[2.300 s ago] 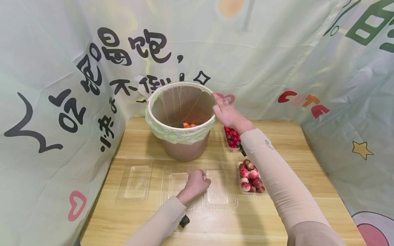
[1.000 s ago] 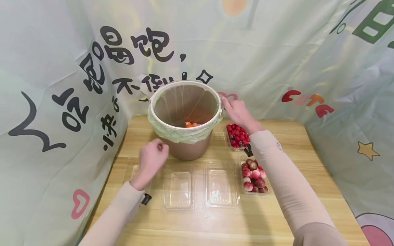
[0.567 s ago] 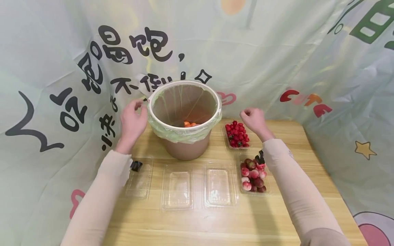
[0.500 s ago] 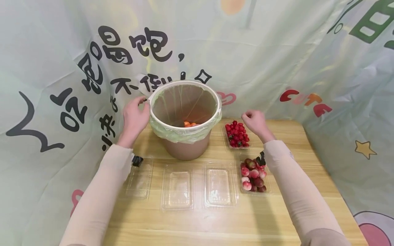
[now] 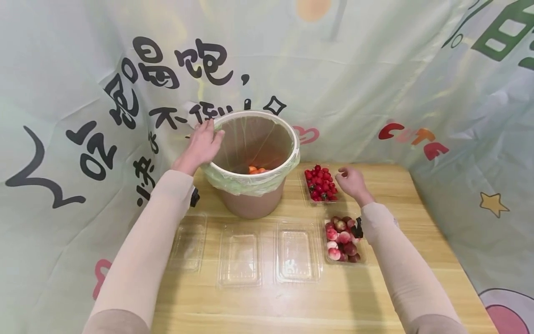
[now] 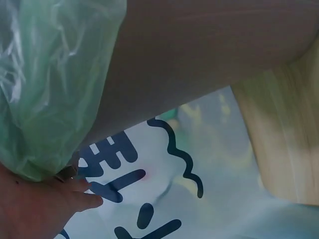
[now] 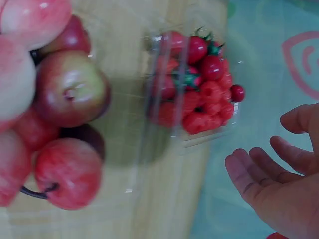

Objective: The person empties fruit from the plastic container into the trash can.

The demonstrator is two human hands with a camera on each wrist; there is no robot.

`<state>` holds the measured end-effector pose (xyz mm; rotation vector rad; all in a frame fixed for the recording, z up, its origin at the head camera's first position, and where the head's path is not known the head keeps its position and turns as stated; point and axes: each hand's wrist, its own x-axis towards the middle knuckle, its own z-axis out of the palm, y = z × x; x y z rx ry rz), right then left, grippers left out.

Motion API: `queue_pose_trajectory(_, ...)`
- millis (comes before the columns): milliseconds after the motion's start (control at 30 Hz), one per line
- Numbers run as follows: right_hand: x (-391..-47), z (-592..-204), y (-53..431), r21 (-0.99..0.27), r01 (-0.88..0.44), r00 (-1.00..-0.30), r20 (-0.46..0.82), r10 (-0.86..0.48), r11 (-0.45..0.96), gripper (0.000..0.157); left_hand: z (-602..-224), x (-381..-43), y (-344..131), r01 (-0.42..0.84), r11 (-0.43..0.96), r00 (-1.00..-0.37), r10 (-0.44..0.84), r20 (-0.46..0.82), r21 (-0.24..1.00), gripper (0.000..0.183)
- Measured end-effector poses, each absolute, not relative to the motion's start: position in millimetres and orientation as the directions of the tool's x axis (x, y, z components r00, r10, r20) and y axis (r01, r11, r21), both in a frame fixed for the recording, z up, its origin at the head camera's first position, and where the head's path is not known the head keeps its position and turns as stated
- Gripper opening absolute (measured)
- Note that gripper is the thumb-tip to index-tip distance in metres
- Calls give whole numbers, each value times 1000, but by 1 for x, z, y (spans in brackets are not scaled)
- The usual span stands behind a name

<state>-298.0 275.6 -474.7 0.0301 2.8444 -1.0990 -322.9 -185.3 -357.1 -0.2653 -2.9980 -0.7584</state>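
A brownish-pink waste bin (image 5: 255,199) with a white rim and a green plastic liner (image 5: 242,183) stands at the back of the table. Several orange round things (image 5: 255,170) lie inside it. My left hand (image 5: 202,146) touches the bin's left rim, its fingers fairly straight; in the left wrist view, the hand (image 6: 45,204) lies beside the liner (image 6: 55,74), which hides part of it. My right hand (image 5: 352,182) hovers beside a clear box of small red fruit (image 5: 320,183). In the right wrist view, the right hand's fingers (image 7: 241,174) are loosely bent around nothing.
Before the bin lie three clear plastic boxes: a left one (image 5: 187,246), a middle one (image 5: 240,257) and a right one (image 5: 297,253). A box of larger pink and dark-red fruit (image 5: 343,239) sits beside them. Printed cloth walls (image 5: 359,83) enclose the wooden table (image 5: 275,313).
My left hand has risen from over the boxes to the bin's left rim. My right hand has left the right rim and moved right and down, towards the small red fruit.
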Motion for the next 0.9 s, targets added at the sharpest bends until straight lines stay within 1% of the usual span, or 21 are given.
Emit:
queue_pose_trajectory(133, -296, -486, 281, -689, 82, -991, -136, -18, 721, 55, -356, -323, -185, 153, 908, -988, 151, 36, 391, 76)
queue_pose_trajectory(233, -295, -496, 284, -675, 99, -987, -163, -16, 732, 55, -356, -323, -183, 157, 928, -987, 157, 28, 338, 77)
queue_pose_trajectory(300, -296, -503, 286, -661, 112, -983, -185, -16, 742, 56, -356, -323, -183, 159, 932, -987, 158, 28, 325, 78)
queue_pose_trajectory(467, -298, -518, 289, -661, 163, -970, -242, -2, 733, 58, -358, -322, -182, 148, 939, -988, 153, 6, 312, 79)
queue_pose_trajectory(700, -300, -532, 291, -609, 133, -985, -171, 34, 782, 53, -357, -322, -180, 144, 933, -988, 152, 0, 330, 81)
queue_pose_trajectory(900, -302, -535, 289, -622, 187, -976, -204, 73, 760, 48, -358, -324, -182, 141, 939, -989, 149, -4, 315, 81)
